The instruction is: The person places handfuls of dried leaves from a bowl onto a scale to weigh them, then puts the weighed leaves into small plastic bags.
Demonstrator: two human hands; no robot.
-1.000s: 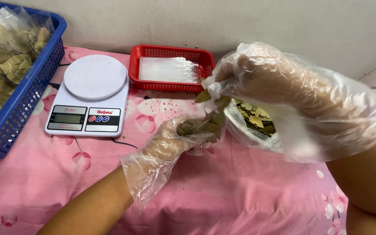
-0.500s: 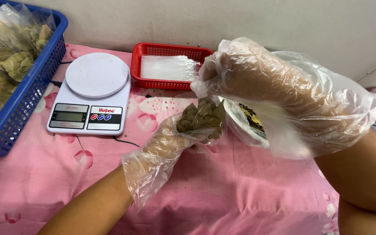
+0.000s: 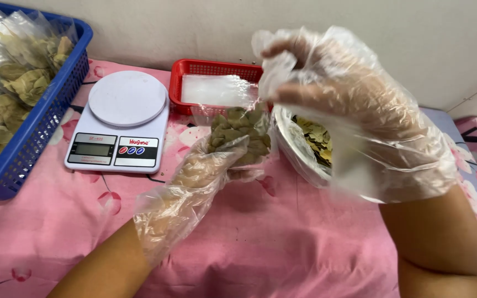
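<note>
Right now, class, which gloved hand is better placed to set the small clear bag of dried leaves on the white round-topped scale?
Left hand: it cradles the bag and lies nearer the scale.

Both the left hand (image 3: 205,171) and right hand (image 3: 354,105) wear loose, crinkled clear plastic gloves; forearms bare, without sleeves

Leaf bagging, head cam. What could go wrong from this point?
1. The left hand cradles a small clear bag of dried leaves while the right hand pinches its top; leaves may spill onto the pink cloth.
2. Both loose plastic gloves could slip on the thin film.
3. The right forearm hangs over the bowl of leaves and might knock it.
</note>
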